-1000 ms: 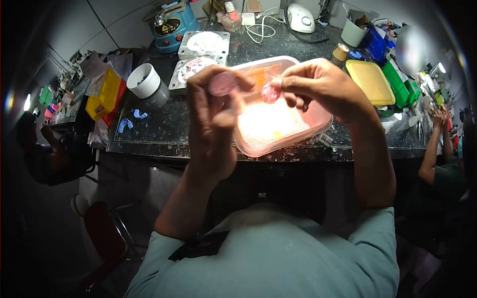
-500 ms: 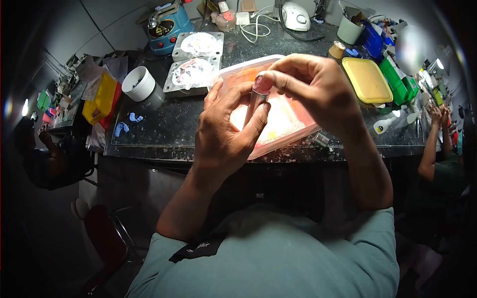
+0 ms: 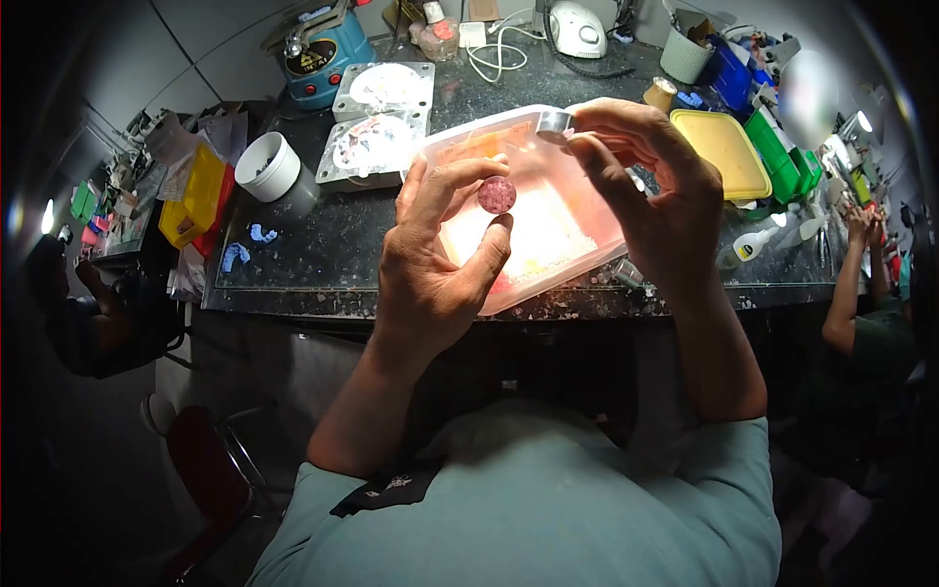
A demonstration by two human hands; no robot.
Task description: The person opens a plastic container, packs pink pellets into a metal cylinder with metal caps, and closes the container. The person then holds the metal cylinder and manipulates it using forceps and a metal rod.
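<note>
Between the thumb and fingers of my left hand [image 3: 435,249] is a round, speckled pink end of an object [image 3: 497,195], facing the camera; the rest of it is hidden. My right hand [image 3: 660,181] pinches a small silvery metal cap or ring [image 3: 554,123] between thumb and forefinger, up and to the right of the pink end. The two held things are apart. Below both hands sits a translucent plastic tub [image 3: 548,286], brightly lit inside, with pale grains at its bottom.
Two metal mold plates [image 3: 383,90] lie behind my left hand, with a white cup [image 3: 267,167] further left. A blue machine [image 3: 321,61] stands at the back. A yellow lid [image 3: 722,152] and small bottle [image 3: 751,245] are at right. Other people sit at both sides.
My right hand met the top of the pink-ended object in my left hand, then moved off right with the metal piece. The object's round end now faces the camera.
</note>
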